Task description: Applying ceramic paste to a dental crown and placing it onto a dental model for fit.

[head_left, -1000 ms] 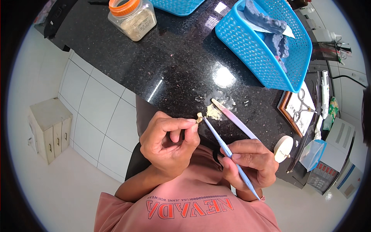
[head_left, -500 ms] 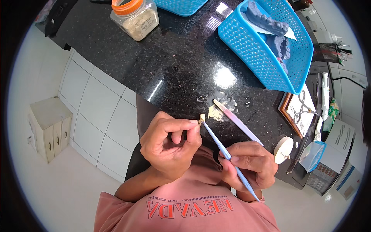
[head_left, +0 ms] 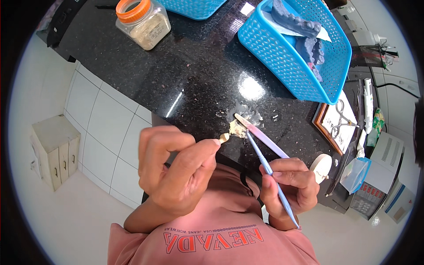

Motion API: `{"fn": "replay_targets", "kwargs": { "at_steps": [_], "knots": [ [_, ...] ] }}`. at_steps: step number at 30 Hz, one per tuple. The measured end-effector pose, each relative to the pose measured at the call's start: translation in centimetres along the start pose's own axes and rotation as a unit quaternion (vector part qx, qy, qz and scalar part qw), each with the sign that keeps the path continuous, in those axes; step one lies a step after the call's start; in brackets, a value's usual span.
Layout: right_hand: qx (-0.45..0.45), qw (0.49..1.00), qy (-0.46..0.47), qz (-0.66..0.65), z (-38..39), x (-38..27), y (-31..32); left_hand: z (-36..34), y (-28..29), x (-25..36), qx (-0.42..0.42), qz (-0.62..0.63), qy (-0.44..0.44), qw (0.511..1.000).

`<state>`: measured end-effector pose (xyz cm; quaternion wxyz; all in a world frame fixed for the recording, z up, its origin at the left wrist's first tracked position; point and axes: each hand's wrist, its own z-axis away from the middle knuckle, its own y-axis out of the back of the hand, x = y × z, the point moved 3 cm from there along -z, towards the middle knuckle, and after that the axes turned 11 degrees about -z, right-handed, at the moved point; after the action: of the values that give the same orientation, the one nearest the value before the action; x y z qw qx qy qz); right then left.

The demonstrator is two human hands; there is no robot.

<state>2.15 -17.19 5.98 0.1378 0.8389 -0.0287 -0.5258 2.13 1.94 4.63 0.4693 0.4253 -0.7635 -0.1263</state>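
Cream pc (head_left: 224, 138) is btwn hands (head_left: 179, 174) (head_left: 291, 187), held by L.

- Slim, tapered, pen-shaped tool (head_left: 265, 164): light blue;
- small, rounded, tooth-like piece (head_left: 224, 138): cream;
- narrow, flat spatula (head_left: 265, 139): pinkish lilac; beige at the tip;
- soft paste smear (head_left: 237, 130): pale yellow;
- polished stone counter (head_left: 190, 75): black; light-speckled;
- perforated plastic basket (head_left: 282, 66): bright blue; rows of holes;
- toothed dental casts (head_left: 293, 23): slate blue-grey;
- square-sided clear jar (head_left: 154, 33): orange collar; beige powder;
- short-sleeved cloth shirt (head_left: 212, 218): salmon pink; red-orange and dark lettering.
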Motion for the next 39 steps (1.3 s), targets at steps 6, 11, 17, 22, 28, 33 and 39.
{"fn": "replay_targets", "kwargs": {
  "at_steps": [6, 11, 17, 22, 28, 33, 39],
  "knots": [
    [0.000, 1.000, -0.006, 0.009, -0.4, 0.1, -0.4, -1.3, 0.2, -0.4, -0.014, -0.059, -0.047, 0.997],
    [-0.008, 1.000, 0.015, 0.006, -0.5, -0.1, -0.8, -1.6, 0.4, -0.5, -0.052, -0.060, -0.035, 0.996],
    [-0.004, 1.000, 0.004, -0.006, -0.4, 0.0, -0.8, -2.4, 1.0, -0.2, -0.117, -0.039, -0.002, 0.992],
    [0.003, 0.999, 0.026, -0.031, -0.9, -0.6, -1.4, -2.9, 1.1, 0.0, -0.136, -0.050, -0.015, 0.989],
    [-0.027, 0.998, 0.027, -0.043, -1.4, -0.4, -1.8, -3.1, 1.0, 0.0, -0.143, -0.036, -0.016, 0.989],
    [-0.026, 0.999, 0.033, -0.028, -1.6, -0.4, -2.1, -3.0, 0.9, 0.1, -0.142, -0.029, -0.020, 0.989],
    [-0.024, 0.999, 0.036, -0.033, -1.5, -0.3, -2.0, -3.0, 0.9, 0.1, -0.139, -0.035, -0.019, 0.989]
  ]
}}
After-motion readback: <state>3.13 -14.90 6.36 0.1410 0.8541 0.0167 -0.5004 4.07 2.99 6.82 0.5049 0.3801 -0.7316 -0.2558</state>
